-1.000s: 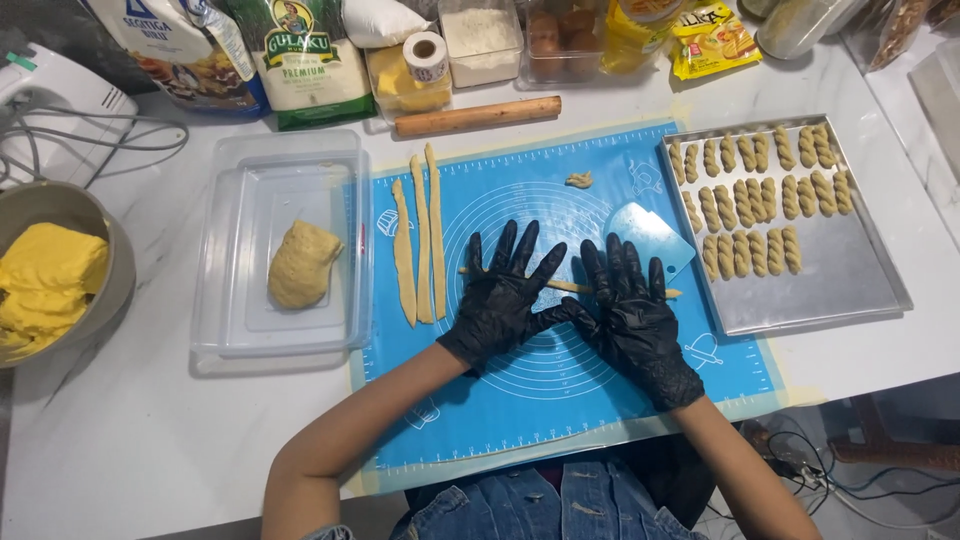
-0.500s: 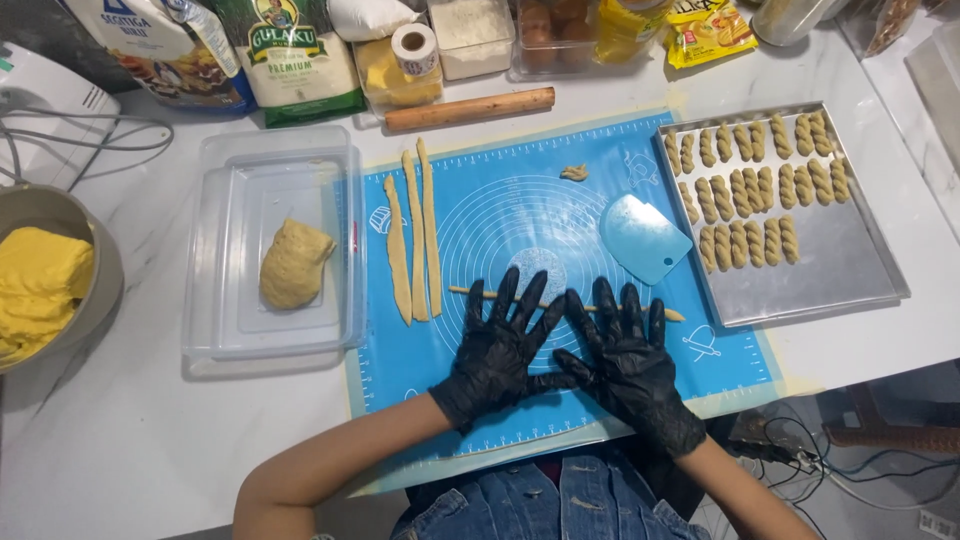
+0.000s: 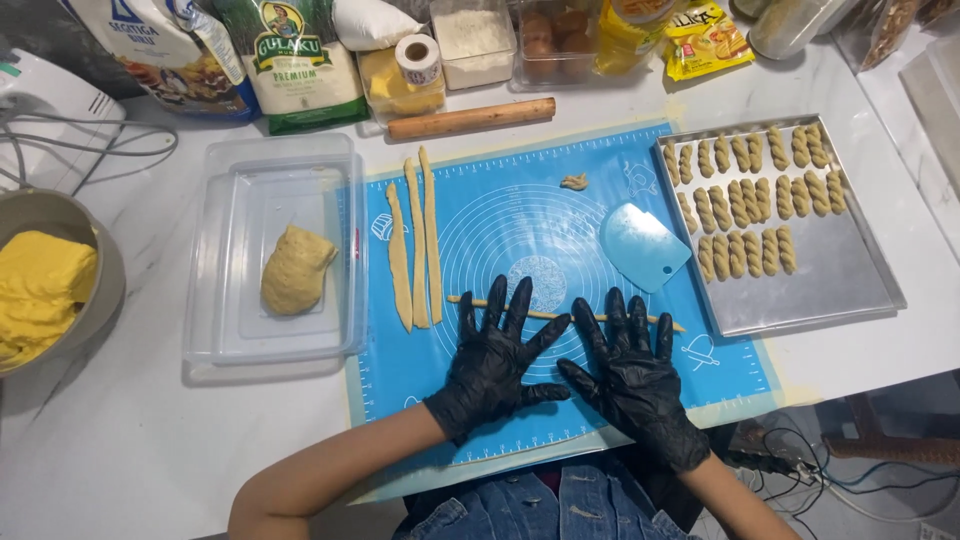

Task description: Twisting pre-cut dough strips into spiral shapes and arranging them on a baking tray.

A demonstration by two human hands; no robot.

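Both hands wear black gloves and lie flat, fingers spread, on a blue baking mat. The left hand and right hand press their fingertips on a thin dough rope lying across the mat. Three dough strips lie far left on the mat, beside a clear plastic tub holding a dough lump. A pale scraper sits right, near a metal tray of twisted dough pieces.

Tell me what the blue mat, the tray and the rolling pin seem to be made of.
The blue mat looks like silicone: thin, limp, matt, with printed guide lines. The tray seems bare metal, probably aluminium, judging by its dull grey sheen. The rolling pin appears to be plain wood, light brown and unvarnished.
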